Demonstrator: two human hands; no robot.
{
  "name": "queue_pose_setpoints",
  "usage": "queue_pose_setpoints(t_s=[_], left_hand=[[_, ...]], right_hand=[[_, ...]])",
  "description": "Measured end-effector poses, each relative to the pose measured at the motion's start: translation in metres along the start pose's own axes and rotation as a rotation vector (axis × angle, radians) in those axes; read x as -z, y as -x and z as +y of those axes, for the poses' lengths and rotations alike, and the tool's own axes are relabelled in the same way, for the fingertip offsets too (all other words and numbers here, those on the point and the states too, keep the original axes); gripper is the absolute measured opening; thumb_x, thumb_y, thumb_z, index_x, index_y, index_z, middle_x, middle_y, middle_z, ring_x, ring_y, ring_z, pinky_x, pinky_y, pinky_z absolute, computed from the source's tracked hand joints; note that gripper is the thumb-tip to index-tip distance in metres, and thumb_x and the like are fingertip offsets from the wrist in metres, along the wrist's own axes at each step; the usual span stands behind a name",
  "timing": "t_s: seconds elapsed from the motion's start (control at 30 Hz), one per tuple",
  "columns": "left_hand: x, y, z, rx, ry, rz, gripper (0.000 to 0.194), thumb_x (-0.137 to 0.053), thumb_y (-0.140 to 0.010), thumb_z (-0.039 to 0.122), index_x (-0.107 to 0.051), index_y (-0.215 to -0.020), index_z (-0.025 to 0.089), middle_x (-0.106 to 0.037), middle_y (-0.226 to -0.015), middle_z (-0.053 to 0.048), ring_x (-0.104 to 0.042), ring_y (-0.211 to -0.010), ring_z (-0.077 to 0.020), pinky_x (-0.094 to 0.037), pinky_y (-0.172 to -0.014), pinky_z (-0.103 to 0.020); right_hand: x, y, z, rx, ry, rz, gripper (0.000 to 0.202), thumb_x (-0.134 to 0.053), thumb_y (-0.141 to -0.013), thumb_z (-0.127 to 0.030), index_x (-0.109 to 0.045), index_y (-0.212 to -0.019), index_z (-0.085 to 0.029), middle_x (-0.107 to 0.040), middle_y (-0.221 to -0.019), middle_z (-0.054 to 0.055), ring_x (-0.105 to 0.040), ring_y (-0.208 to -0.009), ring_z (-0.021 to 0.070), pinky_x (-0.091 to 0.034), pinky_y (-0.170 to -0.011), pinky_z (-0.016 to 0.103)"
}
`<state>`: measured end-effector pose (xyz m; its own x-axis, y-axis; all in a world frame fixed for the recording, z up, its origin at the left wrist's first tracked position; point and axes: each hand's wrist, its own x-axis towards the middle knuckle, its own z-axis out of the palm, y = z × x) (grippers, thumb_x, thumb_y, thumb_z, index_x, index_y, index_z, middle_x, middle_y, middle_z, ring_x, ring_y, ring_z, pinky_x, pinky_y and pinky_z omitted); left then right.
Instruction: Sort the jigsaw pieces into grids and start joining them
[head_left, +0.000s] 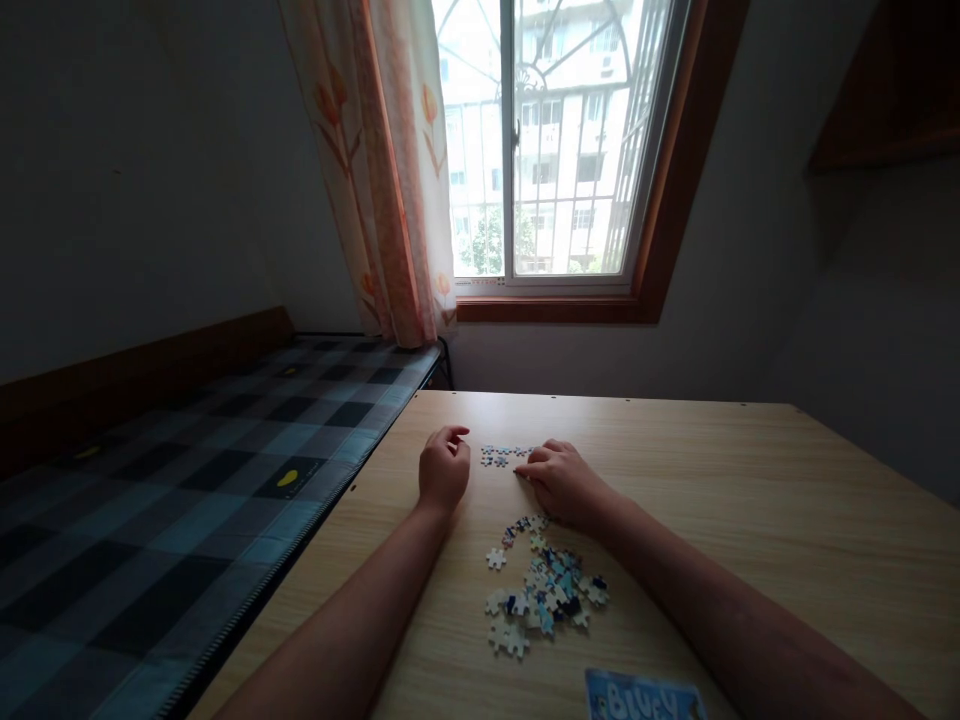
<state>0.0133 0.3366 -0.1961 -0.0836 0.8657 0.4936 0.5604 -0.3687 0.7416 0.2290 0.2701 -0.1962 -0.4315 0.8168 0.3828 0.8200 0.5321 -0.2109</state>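
Note:
On the wooden table (750,500), a small group of joined puzzle pieces (496,456) lies between my two hands. My left hand (445,466) rests on its side just left of that group, fingers loosely curled and apart, with nothing in it. At the group's right end is my right hand (559,478), its fingers bent down to the tabletop; whatever is under the fingertips is too small to make out. Nearer to me lies a loose pile of puzzle pieces (551,590), some blue and some pale, with a single pale piece (496,559) at its left.
A blue box with "Bluey" lettering (643,697) lies at the table's near edge. Left of the table stands a bed with a checked cover (225,480). Behind are a flowered curtain (390,200) and a barred window (562,150).

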Motion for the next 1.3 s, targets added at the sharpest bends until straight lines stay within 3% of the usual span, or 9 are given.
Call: queue_pose_setpoints(t_s=[0.2,0.3,0.37,0.43,0.63,1.03,1.3], left_hand=[[0.001,0.000,0.001,-0.003,-0.006,0.000,0.025,-0.051,-0.076,0.013,-0.072,-0.089,0.017,-0.068,-0.089,-0.005,-0.058,-0.064,-0.0145,-0.049,-0.073,-0.030],[0.001,0.001,0.002,0.001,-0.007,-0.003,0.024,-0.052,-0.076,0.012,-0.072,-0.089,0.017,-0.067,-0.089,-0.005,-0.058,-0.065,-0.0147,-0.050,-0.073,-0.030],[0.001,0.001,0.002,0.001,-0.007,-0.009,0.025,-0.052,-0.076,0.012,-0.072,-0.089,0.017,-0.067,-0.089,-0.005,-0.059,-0.066,-0.0149,-0.050,-0.074,-0.030],[0.000,0.001,0.001,0.003,-0.007,-0.020,0.025,-0.052,-0.076,0.012,-0.072,-0.090,0.017,-0.067,-0.090,-0.005,-0.059,-0.066,-0.0149,-0.050,-0.075,-0.030],[-0.001,-0.001,0.000,0.012,-0.026,-0.033,0.025,-0.053,-0.076,0.011,-0.072,-0.090,0.018,-0.067,-0.088,-0.005,-0.058,-0.066,-0.0149,-0.050,-0.076,-0.031],[0.001,0.000,0.002,0.019,-0.024,-0.036,0.024,-0.053,-0.076,0.011,-0.072,-0.090,0.018,-0.066,-0.088,-0.004,-0.057,-0.065,-0.0144,-0.050,-0.075,-0.030],[0.001,0.000,0.003,0.011,-0.023,-0.044,0.025,-0.052,-0.076,0.011,-0.071,-0.090,0.018,-0.066,-0.088,-0.005,-0.058,-0.066,-0.0148,-0.050,-0.077,-0.031]], right_hand=[[-0.002,-0.001,0.007,-0.161,0.016,0.099,0.040,-0.053,-0.083,-0.015,-0.073,-0.116,-0.028,-0.066,-0.121,0.007,-0.054,-0.113,0.0257,-0.040,-0.101,0.045],[0.001,0.003,0.008,-0.164,0.026,0.063,0.037,-0.055,-0.081,-0.017,-0.075,-0.108,-0.032,-0.048,-0.147,0.004,-0.035,-0.140,0.0315,-0.022,-0.114,0.059],[0.002,0.005,0.007,-0.164,0.013,0.018,0.035,-0.056,-0.083,-0.019,-0.076,-0.107,-0.034,-0.036,-0.156,0.001,-0.021,-0.148,0.0331,-0.010,-0.115,0.064],[0.003,0.005,0.006,-0.175,-0.001,-0.015,0.032,-0.055,-0.085,-0.024,-0.075,-0.108,-0.036,-0.030,-0.159,0.000,-0.015,-0.150,0.0331,-0.006,-0.115,0.066],[0.003,0.002,0.014,-0.218,0.026,-0.010,0.032,-0.046,-0.097,-0.039,-0.071,-0.118,-0.038,-0.026,-0.160,0.001,-0.012,-0.151,0.0317,-0.010,-0.115,0.066],[0.002,0.004,0.023,-0.170,0.016,-0.052,0.034,-0.041,-0.100,-0.042,-0.069,-0.120,-0.039,-0.022,-0.161,0.000,-0.009,-0.151,0.0313,-0.010,-0.115,0.067],[0.000,0.006,0.031,-0.162,0.023,0.064,0.034,-0.042,-0.101,-0.041,-0.070,-0.119,-0.036,-0.014,-0.163,0.000,-0.006,-0.152,0.0305,-0.014,-0.116,0.064]])
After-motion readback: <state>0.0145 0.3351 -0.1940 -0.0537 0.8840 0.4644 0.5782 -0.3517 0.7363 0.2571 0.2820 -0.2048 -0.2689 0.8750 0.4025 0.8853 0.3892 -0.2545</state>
